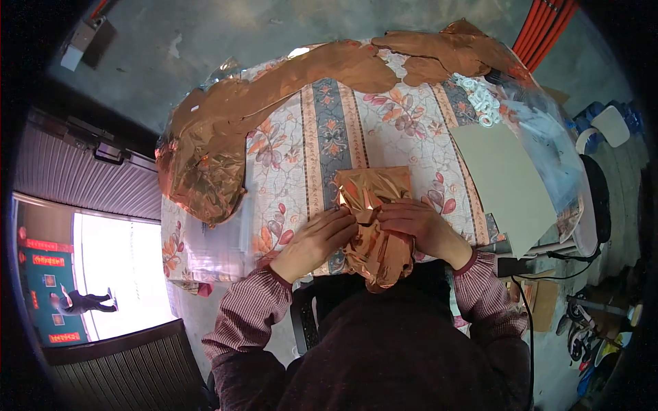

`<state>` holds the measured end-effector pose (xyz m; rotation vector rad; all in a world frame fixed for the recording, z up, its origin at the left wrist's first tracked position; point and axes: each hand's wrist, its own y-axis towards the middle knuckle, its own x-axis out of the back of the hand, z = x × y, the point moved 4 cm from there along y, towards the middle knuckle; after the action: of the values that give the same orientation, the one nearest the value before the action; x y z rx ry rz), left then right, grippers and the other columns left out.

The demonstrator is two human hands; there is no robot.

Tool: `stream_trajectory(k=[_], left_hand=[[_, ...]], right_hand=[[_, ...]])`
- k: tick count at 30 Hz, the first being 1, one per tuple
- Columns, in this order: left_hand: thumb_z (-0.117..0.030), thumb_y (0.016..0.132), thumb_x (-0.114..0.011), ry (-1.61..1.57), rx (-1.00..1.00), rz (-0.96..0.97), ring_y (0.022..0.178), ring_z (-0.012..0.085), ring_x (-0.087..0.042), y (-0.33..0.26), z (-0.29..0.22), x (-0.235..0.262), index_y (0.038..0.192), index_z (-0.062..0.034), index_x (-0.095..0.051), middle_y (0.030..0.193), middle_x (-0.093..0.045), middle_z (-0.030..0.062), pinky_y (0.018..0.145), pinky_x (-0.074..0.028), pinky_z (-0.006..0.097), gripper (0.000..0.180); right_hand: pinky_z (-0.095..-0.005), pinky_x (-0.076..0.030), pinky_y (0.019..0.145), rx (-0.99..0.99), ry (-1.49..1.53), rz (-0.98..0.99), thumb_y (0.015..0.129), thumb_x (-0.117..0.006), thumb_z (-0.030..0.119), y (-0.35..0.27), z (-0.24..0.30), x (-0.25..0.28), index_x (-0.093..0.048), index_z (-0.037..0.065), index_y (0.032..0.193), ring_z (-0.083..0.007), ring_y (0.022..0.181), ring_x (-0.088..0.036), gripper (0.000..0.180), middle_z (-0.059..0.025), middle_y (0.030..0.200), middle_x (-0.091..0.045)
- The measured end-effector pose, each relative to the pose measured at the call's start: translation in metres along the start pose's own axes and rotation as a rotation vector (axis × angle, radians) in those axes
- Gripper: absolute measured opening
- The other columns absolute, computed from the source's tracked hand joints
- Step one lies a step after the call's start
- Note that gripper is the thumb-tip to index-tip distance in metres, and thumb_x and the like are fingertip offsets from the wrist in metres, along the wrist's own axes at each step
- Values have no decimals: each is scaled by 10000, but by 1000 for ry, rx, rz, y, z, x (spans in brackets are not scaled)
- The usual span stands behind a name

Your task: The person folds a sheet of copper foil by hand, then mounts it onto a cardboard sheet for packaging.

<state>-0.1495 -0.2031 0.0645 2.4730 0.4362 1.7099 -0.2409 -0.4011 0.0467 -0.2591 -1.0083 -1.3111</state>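
A shiny copper foil sheet (373,205) lies at the near edge of a table with a floral cloth (322,137) and hangs over that edge toward my lap. My left hand (317,240) pinches the foil's left side with the fingers curled on it. My right hand (419,226) grips its right side, the fingertips meeting the left hand's at a fold in the middle of the sheet.
A long heap of crumpled copper foil (226,130) runs along the table's left and far edges. A grey card (504,185), clear plastic bags (548,144) and white rings (483,99) lie at the right. Orange pipes (545,27) and shoes (589,335) stand beyond.
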Motion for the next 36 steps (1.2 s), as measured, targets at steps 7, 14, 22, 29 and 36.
stream_trajectory(k=[7, 14, 22, 29, 36], left_hand=[[-98, 766, -615, -20, 8, 14, 1236, 310, -488, -4, -2, -1, 1100, -35, -622, 1252, -548, 141, 1015, -416, 421, 340], [-111, 732, -662, -41, 52, 7, 1240, 321, -483, -5, -8, -1, 1103, -68, -628, 1270, -545, 129, 1032, -387, 443, 375], [-41, 763, -637, -227, 310, -265, 1078, 331, -585, -1, -7, -8, 965, -32, -654, 1029, -649, 140, 932, -432, 410, 203], [14, 765, -634, -383, 529, -538, 743, 334, -572, 10, 2, -19, 794, 42, -618, 768, -609, 168, 697, -440, 397, 43], [15, 742, -640, -220, 510, -548, 747, 339, -538, 16, 1, -24, 768, 38, -592, 776, -558, 162, 670, -441, 408, 59]], right_hand=[[-414, -407, 1001, -35, -68, -30, 711, -659, 26, -1, 14, 8, -653, 70, 1043, -270, 1147, -561, 335, -74, 1151, -629], [-401, -431, 956, -98, -13, -58, 673, -682, -22, -22, 21, 14, -632, 50, 991, -283, 1067, -585, 330, -84, 1050, -638], [-279, -503, 574, -563, 284, -213, 853, -615, 19, -28, 3, 2, -560, 26, 1084, -145, 628, -638, 237, -92, 866, -661], [-271, -459, 527, -690, 281, -460, 905, -592, 115, -12, 0, 1, -515, 0, 1146, -137, 581, -607, 278, -117, 761, -653], [-343, -460, 575, -708, 66, -515, 884, -582, 89, 2, 3, 5, -485, 47, 1194, -237, 618, -622, 328, -175, 731, -628]])
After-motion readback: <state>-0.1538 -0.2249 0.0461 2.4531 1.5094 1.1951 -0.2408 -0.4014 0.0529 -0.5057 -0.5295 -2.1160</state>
